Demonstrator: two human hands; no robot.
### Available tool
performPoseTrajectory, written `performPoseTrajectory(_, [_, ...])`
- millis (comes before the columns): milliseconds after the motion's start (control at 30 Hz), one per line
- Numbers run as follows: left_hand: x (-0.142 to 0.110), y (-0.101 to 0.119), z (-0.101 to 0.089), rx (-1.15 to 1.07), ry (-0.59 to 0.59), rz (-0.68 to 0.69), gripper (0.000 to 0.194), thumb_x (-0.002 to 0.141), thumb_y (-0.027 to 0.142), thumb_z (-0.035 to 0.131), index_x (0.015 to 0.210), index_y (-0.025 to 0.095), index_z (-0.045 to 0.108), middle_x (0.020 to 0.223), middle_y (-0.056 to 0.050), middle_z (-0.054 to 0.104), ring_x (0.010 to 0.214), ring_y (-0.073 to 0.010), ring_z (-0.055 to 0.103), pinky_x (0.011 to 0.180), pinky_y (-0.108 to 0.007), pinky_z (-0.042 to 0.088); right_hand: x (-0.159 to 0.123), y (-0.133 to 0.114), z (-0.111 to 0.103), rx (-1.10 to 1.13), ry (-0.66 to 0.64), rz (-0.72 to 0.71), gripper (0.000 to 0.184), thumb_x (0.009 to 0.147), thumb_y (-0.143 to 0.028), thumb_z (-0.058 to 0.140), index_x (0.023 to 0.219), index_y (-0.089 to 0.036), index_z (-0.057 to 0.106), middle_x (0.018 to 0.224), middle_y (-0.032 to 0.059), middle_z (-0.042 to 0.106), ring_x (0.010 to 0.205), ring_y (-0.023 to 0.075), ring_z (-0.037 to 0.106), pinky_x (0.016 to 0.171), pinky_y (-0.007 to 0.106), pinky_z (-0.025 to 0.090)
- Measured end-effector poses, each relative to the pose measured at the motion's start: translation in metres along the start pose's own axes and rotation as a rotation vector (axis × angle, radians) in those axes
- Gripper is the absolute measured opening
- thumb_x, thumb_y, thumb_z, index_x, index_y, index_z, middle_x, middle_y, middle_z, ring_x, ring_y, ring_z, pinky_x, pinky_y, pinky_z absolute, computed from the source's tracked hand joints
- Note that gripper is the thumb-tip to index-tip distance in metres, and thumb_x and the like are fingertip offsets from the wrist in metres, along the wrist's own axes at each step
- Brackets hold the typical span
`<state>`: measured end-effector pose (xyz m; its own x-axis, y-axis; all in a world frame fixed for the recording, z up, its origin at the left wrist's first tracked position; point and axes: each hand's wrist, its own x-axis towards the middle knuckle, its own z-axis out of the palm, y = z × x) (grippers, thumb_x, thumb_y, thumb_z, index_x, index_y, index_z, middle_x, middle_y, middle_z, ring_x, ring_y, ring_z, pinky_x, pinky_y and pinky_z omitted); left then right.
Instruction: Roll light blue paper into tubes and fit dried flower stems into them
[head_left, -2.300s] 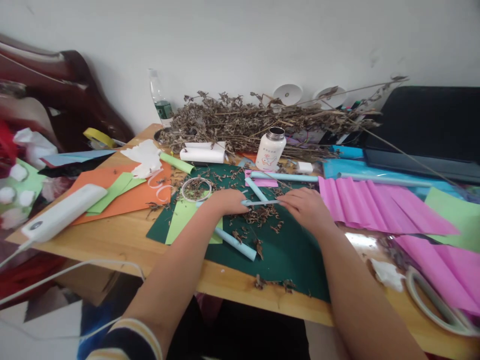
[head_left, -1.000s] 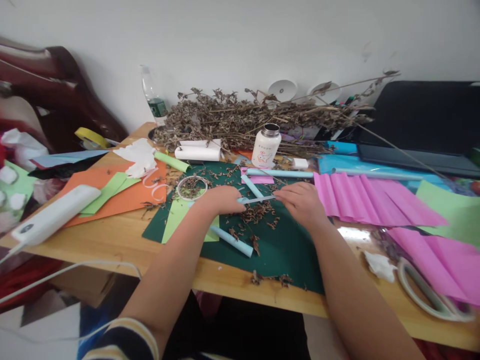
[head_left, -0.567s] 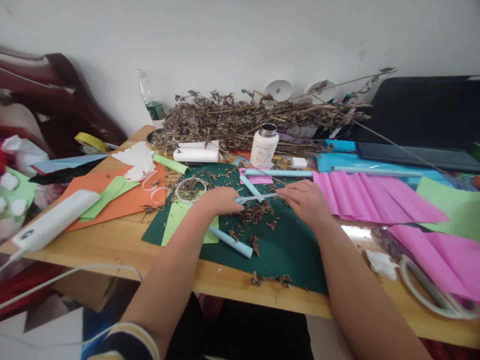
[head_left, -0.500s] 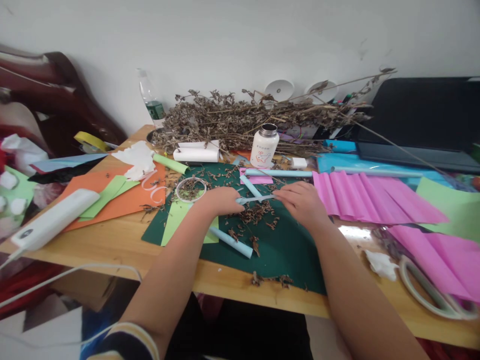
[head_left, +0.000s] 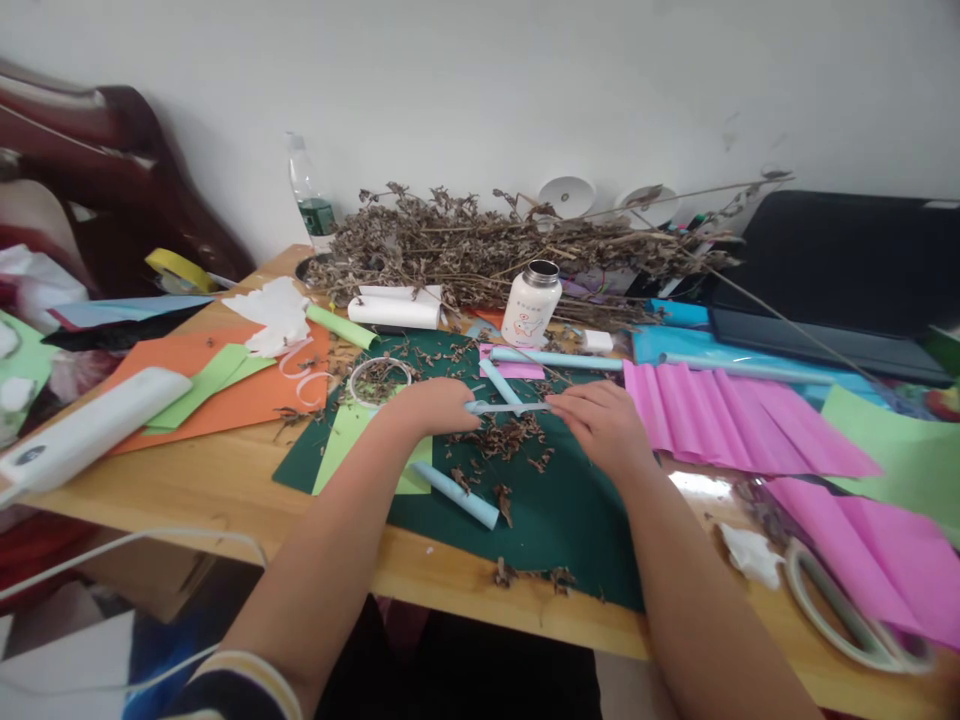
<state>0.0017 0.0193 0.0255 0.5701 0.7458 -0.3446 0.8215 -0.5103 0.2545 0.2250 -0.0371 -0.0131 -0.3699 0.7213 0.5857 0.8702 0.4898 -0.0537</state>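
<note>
Between my two hands a thin pale-blue paper strip (head_left: 511,407) is stretched nearly level above the green cutting mat (head_left: 555,520). My left hand (head_left: 444,405) is closed on its left end, the fingers partly hidden by the back of the hand. At the other end, my right hand (head_left: 596,425) pinches the strip between thumb and fingertips. Just behind it lies a short blue paper roll (head_left: 498,382), and a longer blue roll (head_left: 559,359) rests farther back. Crumbled dry leaves (head_left: 510,437) are scattered below the strip. Nearer me is another blue roll (head_left: 459,497).
A white bottle (head_left: 531,308) stands uncapped behind the hands, before a heap of dried plant stems (head_left: 442,240). Pink crepe paper (head_left: 735,420) and scissors (head_left: 847,615) lie right. Left are a white tape ring (head_left: 360,385), orange paper (head_left: 225,400) and a white corded device (head_left: 97,425).
The paper strip looks straighter and more level between my hands, both still gripping it. The whole view has shifted slightly; the things on the table stay in place.
</note>
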Motion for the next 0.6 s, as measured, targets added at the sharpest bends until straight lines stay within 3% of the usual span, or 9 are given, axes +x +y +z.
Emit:
performPoseTrajectory(133, [-0.0002,0.0013,0.0002,-0.015,-0.021,0.018,0.031,0.063,0.041,0.041,0.065,0.017,0.060,0.059,-0.005,0.058,0.048,-0.0146,0.046,0.043,-0.024,0.029,0.0006,-0.0013,-0.0024,0.014,-0.001,-0.017,0.018,0.078,-0.022,0.049,0.085,-0.020,0.066,0.080,0.0040,0.066,0.076,0.0179,0.056,0.069,0.032,0.041])
performPoseTrajectory(333, [0.0008,0.0022,0.0032,-0.046,-0.020,0.062,0.028,0.063,0.040,0.042,0.062,0.017,0.059,0.055,-0.003,0.057,0.045,-0.0134,0.045,0.043,-0.024,0.027,-0.0006,-0.0020,-0.0070,0.024,0.023,-0.023,0.018,0.080,-0.021,0.047,0.085,-0.021,0.065,0.081,0.0028,0.067,0.078,0.0155,0.060,0.085,0.035,0.037])
performPoseTrajectory(600, [0.0018,0.0008,0.0034,-0.061,-0.011,0.073,0.029,0.064,0.040,0.041,0.061,0.017,0.058,0.054,-0.003,0.056,0.046,-0.0135,0.044,0.043,-0.024,0.027,-0.0018,0.0019,-0.0050,0.007,-0.030,-0.044,0.020,0.079,-0.019,0.047,0.088,-0.020,0.065,0.084,0.0038,0.068,0.079,0.0169,0.060,0.071,0.032,0.042])
